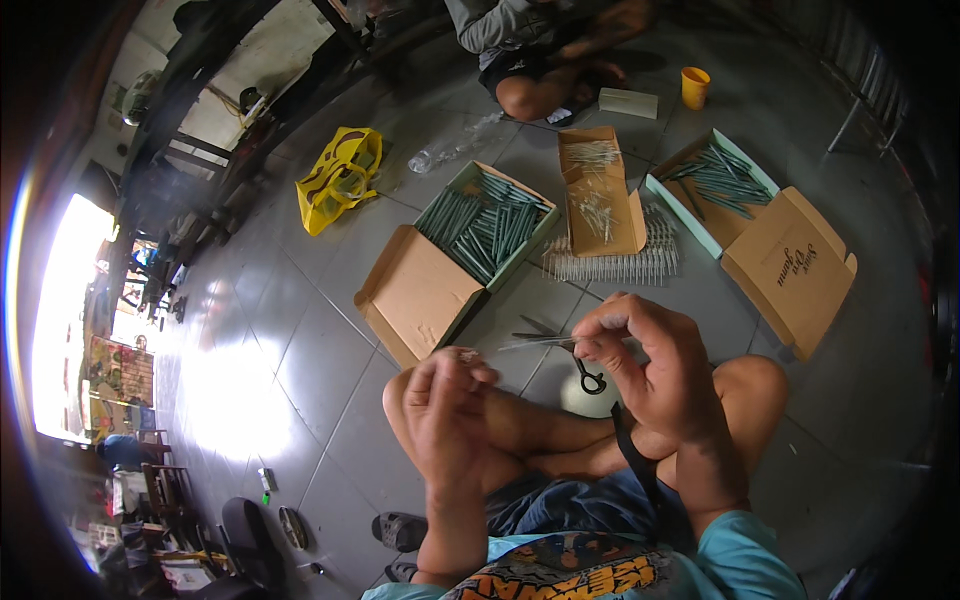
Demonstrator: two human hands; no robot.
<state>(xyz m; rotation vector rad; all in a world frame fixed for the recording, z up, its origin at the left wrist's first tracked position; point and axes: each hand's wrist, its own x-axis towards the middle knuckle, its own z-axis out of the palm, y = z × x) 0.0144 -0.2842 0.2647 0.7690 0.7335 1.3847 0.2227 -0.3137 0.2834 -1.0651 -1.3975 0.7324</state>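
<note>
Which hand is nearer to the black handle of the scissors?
Right. The right hand is close, to the handle's right; the left hand is farther, to its left.

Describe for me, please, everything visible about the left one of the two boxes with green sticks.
The box is shallow, seemingly cardboard, pale green outside and brown inside. It lies open, turned diagonally, on the grey tiled floor, its lid folded out toward the left knee. Many thin green sticks lie inside, pointing various ways. Neither the left hand nor the right hand appears to touch it.
</note>
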